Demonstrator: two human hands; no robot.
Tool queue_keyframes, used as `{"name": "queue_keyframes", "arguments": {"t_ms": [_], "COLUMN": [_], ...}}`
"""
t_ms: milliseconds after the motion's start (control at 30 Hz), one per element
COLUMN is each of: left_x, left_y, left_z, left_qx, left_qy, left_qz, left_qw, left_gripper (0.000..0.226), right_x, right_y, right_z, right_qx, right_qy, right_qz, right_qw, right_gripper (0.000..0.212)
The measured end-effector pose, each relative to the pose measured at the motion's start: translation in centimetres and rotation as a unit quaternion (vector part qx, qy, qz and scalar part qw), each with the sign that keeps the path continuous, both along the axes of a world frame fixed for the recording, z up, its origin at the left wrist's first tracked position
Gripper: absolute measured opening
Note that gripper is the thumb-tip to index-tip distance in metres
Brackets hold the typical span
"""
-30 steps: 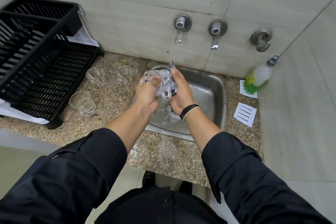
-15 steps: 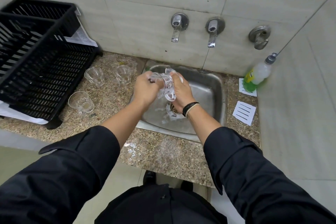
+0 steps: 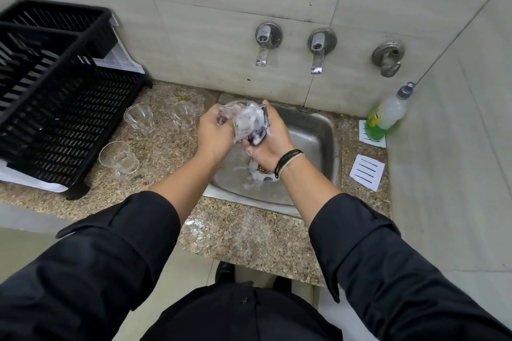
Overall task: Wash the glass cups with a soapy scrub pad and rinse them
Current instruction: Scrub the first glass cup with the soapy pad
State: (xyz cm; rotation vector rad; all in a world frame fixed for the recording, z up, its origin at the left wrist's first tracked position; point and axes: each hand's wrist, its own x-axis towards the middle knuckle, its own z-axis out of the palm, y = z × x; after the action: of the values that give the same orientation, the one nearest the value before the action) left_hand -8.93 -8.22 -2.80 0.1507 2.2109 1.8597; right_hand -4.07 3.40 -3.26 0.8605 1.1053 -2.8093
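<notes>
Over the steel sink, at the centre of the frame, both hands meet around one glass cup. The left hand has its fingers curled round the cup, which lies tilted on its side and is smeared with white foam, so its rim and base are hard to make out. The right hand clasps a dark scrub pad against the cup; most of the pad is hidden by foam and by the fingers, and whether it reaches inside the glass cannot be told. A black and pale wristband sits on the right wrist. Suds lie around the drain, which the right forearm partly covers.

Left of the sink, on the speckled counter, stand three more clear ribbed cups: one and another toward the wall, a third nearer the front edge. A black dish rack fills the upper left and is cut off by the frame edge.

At right, a bottle of green liquid leans in the corner; its yellow label is too blurred to read. Two white cards with dark lines lie near it, with no legible writing. Two taps jut from the tiled wall.
</notes>
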Motion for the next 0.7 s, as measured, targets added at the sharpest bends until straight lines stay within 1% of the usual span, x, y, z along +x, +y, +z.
{"name": "queue_keyframes", "arguments": {"t_ms": [33, 67, 133, 167, 200, 233, 267, 333, 400, 500, 600, 700], "left_x": [0.5, 0.9, 1.6, 1.8, 2.2, 2.7, 3.2, 3.9, 4.1, 3.5, 3.1, 2.6], "left_y": [0.3, 0.6, 1.1, 1.4, 1.6, 1.7, 1.9, 2.1, 2.2, 1.9, 1.3, 0.8], "left_z": [0.0, 0.0, 0.2, 0.4, 0.7, 1.0, 1.4, 1.9, 2.1, 2.1, 1.7, 0.9], "left_qx": [0.037, 0.071, 0.113, 0.124, 0.137, 0.151, 0.166, 0.188, 0.191, 0.150, 0.133, 0.144], "left_qy": [-0.047, -0.094, -0.173, -0.207, -0.237, -0.263, -0.284, -0.309, -0.318, -0.319, -0.318, -0.309], "left_qz": [0.014, 0.019, 0.026, 0.029, 0.027, 0.021, 0.015, 0.006, 0.019, 0.046, 0.043, 0.061], "left_qw": [0.998, 0.993, 0.978, 0.970, 0.961, 0.953, 0.944, 0.932, 0.928, 0.935, 0.938, 0.938], "left_gripper": [0.024, 0.023, 0.023, 0.021, 0.019, 0.018, 0.019, 0.020, 0.022, 0.025, 0.021, 0.024], "right_x": [0.0, 0.2, 0.8, 1.2, 1.6, 2.1, 2.3, 2.6, 2.4, 2.6, 2.6, 2.9], "right_y": [-0.4, -0.7, -1.2, -1.2, -1.3, -1.3, -1.3, -1.0, -0.6, 0.1, 0.5, -0.5], "right_z": [-0.1, -0.2, 0.2, 0.2, 0.3, 0.4, 0.4, 0.5, 0.7, 0.9, 0.5, 0.8], "right_qx": [0.026, 0.059, 0.181, 0.271, 0.357, 0.418, 0.454, 0.493, 0.519, 0.550, 0.559, 0.554], "right_qy": [-0.006, -0.016, -0.053, -0.074, -0.085, -0.083, -0.081, -0.069, -0.061, -0.054, -0.062, -0.054], "right_qz": [-0.016, -0.033, -0.068, -0.087, -0.109, -0.136, -0.160, -0.187, -0.187, -0.161, -0.105, -0.068], "right_qw": [1.000, 0.998, 0.980, 0.956, 0.924, 0.894, 0.873, 0.847, 0.832, 0.818, 0.820, 0.828], "right_gripper": [0.074, 0.070, 0.061, 0.059, 0.056, 0.055, 0.056, 0.061, 0.059, 0.058, 0.058, 0.049]}}
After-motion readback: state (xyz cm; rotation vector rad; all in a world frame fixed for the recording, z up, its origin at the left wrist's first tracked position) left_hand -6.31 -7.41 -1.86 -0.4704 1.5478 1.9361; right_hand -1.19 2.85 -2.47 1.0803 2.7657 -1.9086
